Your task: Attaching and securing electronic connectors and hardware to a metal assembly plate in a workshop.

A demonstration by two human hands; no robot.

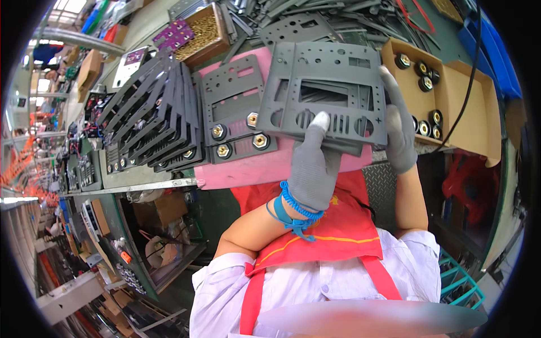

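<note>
In grey gloves, my left hand (313,169) grips the near edge of a grey metal panel (338,115), its thumb on top and its fingers hidden underneath. Rectangular cutouts, slots and round holes pierce this panel. More grey panels lie beneath it, partly showing through its openings. Along its right edge rests my right hand (399,127), fingers stretched out flat against the side. Just left of the held panel, another grey panel (228,93) lies on a pink sheet (225,176). Several brass-centred black hexagonal fittings, such as this one (224,150), sit at its near end.
At the left, several grey panels stand in a leaning stack (160,115). A cardboard box (445,93) at the right holds black fittings; a black cable (472,73) hangs across it. Behind are a box of small brass parts (205,34), a purple plate (173,35) and piled grey strips (344,14).
</note>
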